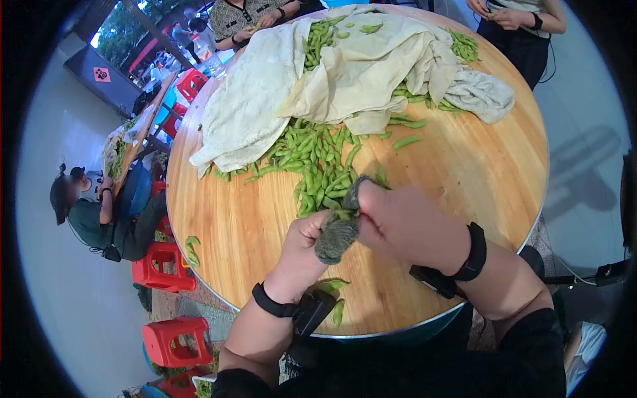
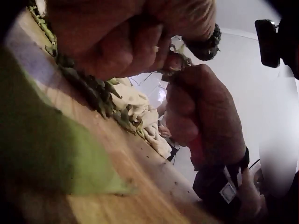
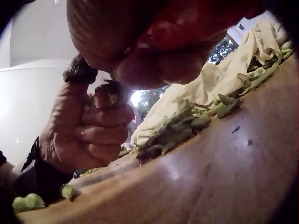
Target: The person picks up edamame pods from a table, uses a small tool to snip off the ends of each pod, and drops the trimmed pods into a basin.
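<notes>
Both hands meet over the near part of the round wooden table (image 1: 451, 192). My left hand (image 1: 302, 255) grips a green edamame pod (image 1: 342, 214), its covered fingertip close to the other hand. My right hand (image 1: 408, 222), fingers curled, pinches at the same pod from the right. Dark grey-green fabric finger covers (image 1: 337, 240) sit on the digits where the hands come together. In the left wrist view the right hand (image 2: 205, 112) is curled with its fingertips at the pod, which is mostly hidden. Just beyond lies a heap of edamame pods (image 1: 318, 156).
Cream cloths (image 1: 255, 99) cover much of the heap at the far side. Loose pods (image 1: 338, 312) lie by the near edge, another pod (image 1: 192, 251) at the left edge. Two people stand or sit across the table. Red stools (image 1: 176, 341) and a seated person (image 1: 99, 212) are at left.
</notes>
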`<state>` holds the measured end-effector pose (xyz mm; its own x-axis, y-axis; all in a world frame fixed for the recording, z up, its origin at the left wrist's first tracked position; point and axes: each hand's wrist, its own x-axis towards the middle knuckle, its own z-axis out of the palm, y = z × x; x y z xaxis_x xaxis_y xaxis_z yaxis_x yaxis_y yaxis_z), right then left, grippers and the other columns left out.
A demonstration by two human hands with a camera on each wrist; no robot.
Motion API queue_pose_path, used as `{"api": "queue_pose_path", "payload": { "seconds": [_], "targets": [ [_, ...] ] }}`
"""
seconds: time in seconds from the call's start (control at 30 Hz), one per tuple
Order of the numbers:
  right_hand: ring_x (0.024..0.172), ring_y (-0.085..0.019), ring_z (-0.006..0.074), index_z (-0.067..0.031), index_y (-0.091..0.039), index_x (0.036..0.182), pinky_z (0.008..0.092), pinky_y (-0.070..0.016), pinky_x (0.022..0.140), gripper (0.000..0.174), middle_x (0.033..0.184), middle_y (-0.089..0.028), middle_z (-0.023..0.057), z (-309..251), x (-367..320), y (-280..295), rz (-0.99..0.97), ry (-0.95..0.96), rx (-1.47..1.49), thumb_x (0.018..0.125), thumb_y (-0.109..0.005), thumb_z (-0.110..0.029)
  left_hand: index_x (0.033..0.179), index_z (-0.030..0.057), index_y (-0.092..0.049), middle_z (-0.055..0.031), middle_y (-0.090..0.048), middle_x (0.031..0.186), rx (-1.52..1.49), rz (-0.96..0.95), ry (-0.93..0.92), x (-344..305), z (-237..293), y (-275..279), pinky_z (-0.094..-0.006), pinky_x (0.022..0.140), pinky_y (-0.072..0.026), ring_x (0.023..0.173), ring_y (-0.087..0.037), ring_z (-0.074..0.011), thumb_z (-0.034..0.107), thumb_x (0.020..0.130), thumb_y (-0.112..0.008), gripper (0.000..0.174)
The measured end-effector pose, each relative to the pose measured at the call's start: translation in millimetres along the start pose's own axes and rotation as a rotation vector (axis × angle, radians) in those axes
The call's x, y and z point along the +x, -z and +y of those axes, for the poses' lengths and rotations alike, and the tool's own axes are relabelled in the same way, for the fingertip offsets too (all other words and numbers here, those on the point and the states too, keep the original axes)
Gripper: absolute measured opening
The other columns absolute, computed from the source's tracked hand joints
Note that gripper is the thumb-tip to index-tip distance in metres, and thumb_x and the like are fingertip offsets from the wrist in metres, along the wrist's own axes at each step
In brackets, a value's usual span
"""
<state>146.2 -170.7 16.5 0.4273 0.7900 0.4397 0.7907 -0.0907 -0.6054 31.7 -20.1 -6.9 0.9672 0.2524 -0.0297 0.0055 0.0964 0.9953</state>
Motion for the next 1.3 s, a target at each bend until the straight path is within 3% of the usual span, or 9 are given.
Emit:
{"api": "queue_pose_path", "payload": {
  "seconds": [0.1,0.2,0.27,0.37,0.67,0.8,0.9,1.07,1.3],
  "targets": [
    [0.056,-0.056,0.0387,0.0001,-0.042,0.083,0.0437,-0.0461,0.05,0.02,0.059,-0.054,0.0226,-4.7,0.2,0.5,-0.162,-0.049,-0.01,0.082,-0.053,-0.016,0.091,0.0049,-0.065,0.0066,-0.056,0.075,0.146,-0.111,-0.031,-0.8,-1.7,2.6,-0.0179,0.059,-0.039,0.067,-0.048,-0.0021,0.01,0.087,-0.059,0.008],
    [0.048,-0.057,0.0316,-0.0002,-0.043,0.08,0.0385,-0.0454,0.044,0.018,0.056,-0.054,0.0176,3.6,8.2,8.8,-0.267,-0.064,0.186,0.083,-0.051,-0.016,0.094,0.0049,-0.065,0.0066,-0.056,0.076,0.088,-0.114,0.081,-3.3,8.4,-2.3,-0.0182,0.06,-0.0398,0.069,-0.048,-0.002,0.009,0.087,-0.06,0.009],
    [0.044,-0.054,0.0213,-0.0005,-0.045,0.078,0.0315,-0.0436,0.04,0.018,0.056,-0.053,0.0106,-0.9,14.0,23.3,-0.563,-0.509,0.703,0.084,-0.049,-0.017,0.099,0.0044,-0.063,0.0062,-0.056,0.078,0.027,-0.18,0.08,-5.8,10.2,-1.5,-0.0179,0.059,-0.0394,0.069,-0.048,-0.0019,0.009,0.087,-0.059,0.013],
    [0.043,-0.051,0.014,-0.0001,-0.046,0.078,0.0258,-0.0418,0.039,0.02,0.058,-0.051,0.0054,5.8,11.5,22.9,-0.636,-0.579,0.883,0.085,-0.047,-0.019,0.102,0.0038,-0.061,0.0057,-0.056,0.079,-0.066,-0.213,0.184,-8.9,17.9,-2.3,-0.0169,0.059,-0.0398,0.069,-0.048,-0.0014,0.009,0.087,-0.058,0.016],
    [0.041,-0.051,0.0196,0.0014,-0.043,0.082,0.0323,-0.043,0.041,0.021,0.059,-0.053,0.0119,6.1,6.7,3.5,-0.256,-0.371,0.421,0.086,-0.047,-0.018,0.104,0.0016,-0.056,0.0019,-0.054,0.078,-0.22,-0.002,0.414,1.6,14.4,-8.0,-0.0136,0.049,-0.0343,0.06,-0.046,-0.002,0.004,0.085,-0.059,0.019],
    [0.042,-0.052,0.0198,0.0016,-0.041,0.081,0.0327,-0.0433,0.042,0.021,0.06,-0.053,0.0122,1.1,9.8,7.7,-0.217,-0.576,0.65,0.086,-0.046,-0.018,0.1,0.0027,-0.056,0.0023,-0.052,0.075,-0.236,-0.043,0.393,3.1,10.9,-2.3,-0.0142,0.046,-0.0314,0.056,-0.043,-0.0021,0.004,0.085,-0.06,0.016],
    [0.042,-0.051,0.018,0.0014,-0.04,0.079,0.0312,-0.0428,0.041,0.021,0.06,-0.052,0.0103,1.0,7.2,1.8,-0.145,-0.375,0.378,0.088,-0.044,-0.018,0.096,0.0028,-0.056,0.0014,-0.053,0.074,-0.205,-0.109,0.384,2.7,4.3,-2.9,-0.0152,0.044,-0.0283,0.052,-0.04,-0.0023,0.003,0.084,-0.06,0.013],
    [0.04,-0.049,0.0166,-0.0003,-0.044,0.077,0.0285,-0.0394,0.037,0.018,0.058,-0.05,0.0067,-10.1,6.1,2.8,-0.305,-0.666,1.013,0.087,-0.042,-0.016,0.098,0.0083,-0.057,0.0057,-0.053,0.073,-0.154,-0.155,0.308,2.3,8.2,0.2,-0.0147,0.05,-0.0307,0.059,-0.041,0.0004,0.009,0.087,-0.057,0.011],
    [0.037,-0.047,0.0168,-0.0009,-0.045,0.073,0.0286,-0.0391,0.035,0.019,0.058,-0.049,0.0072,-11.7,8.2,1.8,-0.317,-0.777,1.178,0.085,-0.041,-0.015,0.102,0.0063,-0.057,-0.0044,-0.064,0.091,0.14,-0.22,0.027,1.9,6.6,-1.8,-0.0149,0.055,-0.0345,0.063,-0.044,-0.0005,0.006,0.089,-0.05,0.015]
  ]
}}
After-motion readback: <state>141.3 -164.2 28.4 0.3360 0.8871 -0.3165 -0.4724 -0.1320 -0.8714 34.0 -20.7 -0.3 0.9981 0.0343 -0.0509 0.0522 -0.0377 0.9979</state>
